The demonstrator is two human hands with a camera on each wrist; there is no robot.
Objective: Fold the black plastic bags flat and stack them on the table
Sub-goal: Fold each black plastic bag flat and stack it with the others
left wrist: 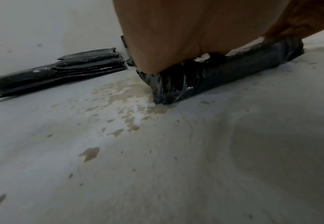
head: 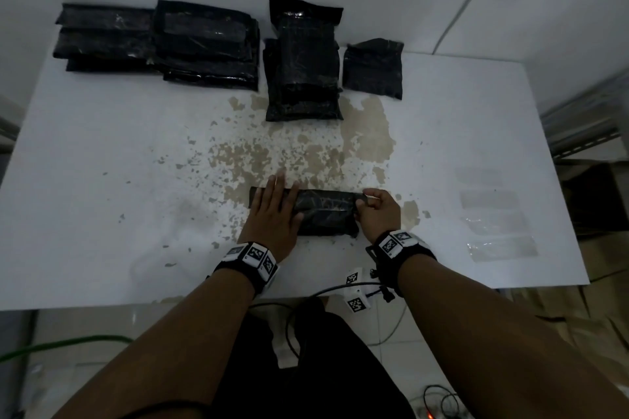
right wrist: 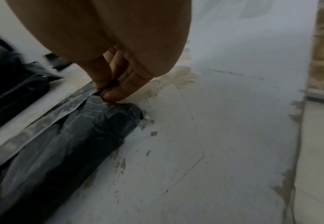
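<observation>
We press our flat left hand on the folded black plastic bag on the desk; our right hand pinches its end.

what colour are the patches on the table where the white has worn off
Tan-beige, scattered across the white table around the bag; clearest in the head view.

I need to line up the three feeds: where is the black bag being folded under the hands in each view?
Head: the bag being folded lies low centre, left hand flat on it, right hand pinching its right end.
Left wrist: upper centre-right, under the palm.
Right wrist: lower left.
Shared landmark: the tan worn patch on the table.
</observation>
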